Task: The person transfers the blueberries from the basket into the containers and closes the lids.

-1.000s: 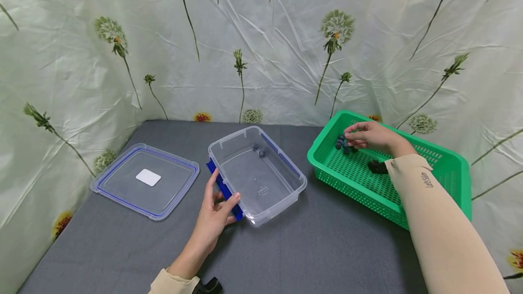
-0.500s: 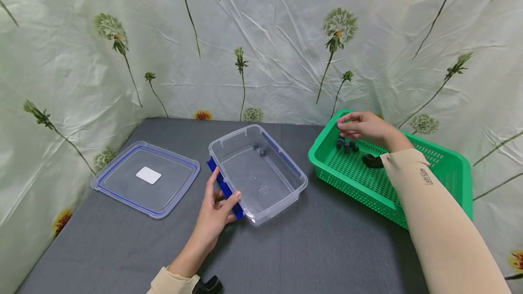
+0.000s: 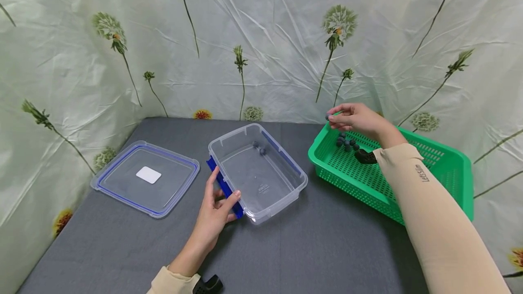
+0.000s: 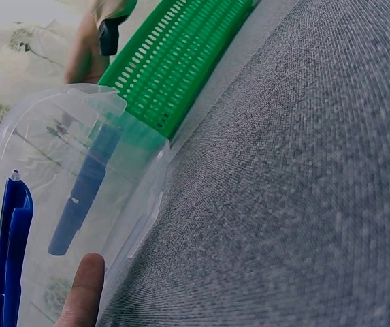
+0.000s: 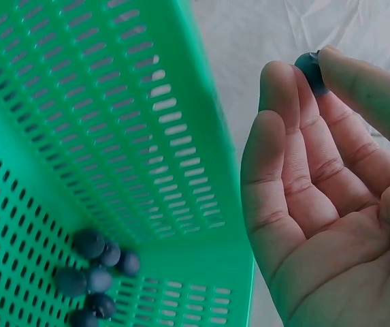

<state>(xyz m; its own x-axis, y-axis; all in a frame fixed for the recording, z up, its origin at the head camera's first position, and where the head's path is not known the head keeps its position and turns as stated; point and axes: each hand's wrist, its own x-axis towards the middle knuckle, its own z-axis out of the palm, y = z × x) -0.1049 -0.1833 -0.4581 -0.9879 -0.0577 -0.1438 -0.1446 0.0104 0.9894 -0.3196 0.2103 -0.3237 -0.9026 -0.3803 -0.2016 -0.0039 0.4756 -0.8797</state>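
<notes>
My right hand (image 3: 359, 121) pinches one blueberry (image 5: 309, 73) between thumb and fingertip, above the far left rim of the green basket (image 3: 355, 194). Several loose blueberries (image 5: 98, 279) lie below it in a corner of that basket. With thumb and fingers, my left hand (image 3: 213, 219) holds the left side of a clear plastic container (image 3: 271, 211), at its blue latch (image 3: 224, 189). The container is uncovered, and a few blueberries (image 3: 259, 149) sit at its far end. In the left wrist view, part of the left hand is out of frame.
The clear lid (image 3: 165, 192), with a blue seal and a white label (image 3: 148, 176), lies flat to the left of the container. Grey cloth (image 3: 310, 248) covers the table. A flower-print curtain (image 3: 278, 58) hangs behind it.
My right hand has risen from the berries in the basket and moved left to the basket's rim, with a blueberry now visible at its fingertips. The left hand and container stay put.
</notes>
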